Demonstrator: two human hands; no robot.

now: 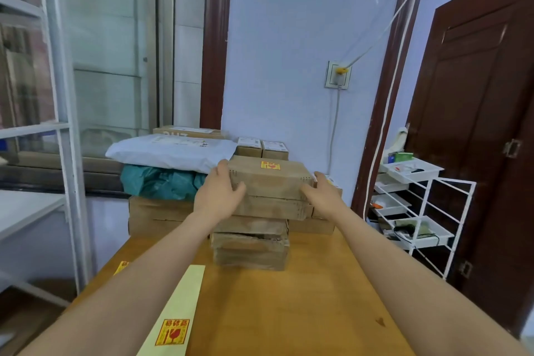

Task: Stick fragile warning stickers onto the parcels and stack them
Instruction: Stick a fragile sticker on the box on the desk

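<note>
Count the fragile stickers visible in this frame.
3: one on the top parcel, one on the backing strip near the camera, one partly hidden by the left forearm. Others may be hidden.

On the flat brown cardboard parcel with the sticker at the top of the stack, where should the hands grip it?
Grip the flat brown cardboard parcel at its two short ends, one hand from each side, as the left hand and right hand do. It is wide and shallow, lies level, and its ends overhang the narrower boxes below.

The brown cardboard top parcel (268,179) bears a yellow sticker with red print (270,165); the pale yellow backing strip (176,315) carries the same red-on-yellow pattern; the wooden table (303,298) is orange-brown. Behind lie a white plastic mailer bag (170,152) and a teal crumpled bag (161,182); the wall (289,52) is pale lilac.
</note>
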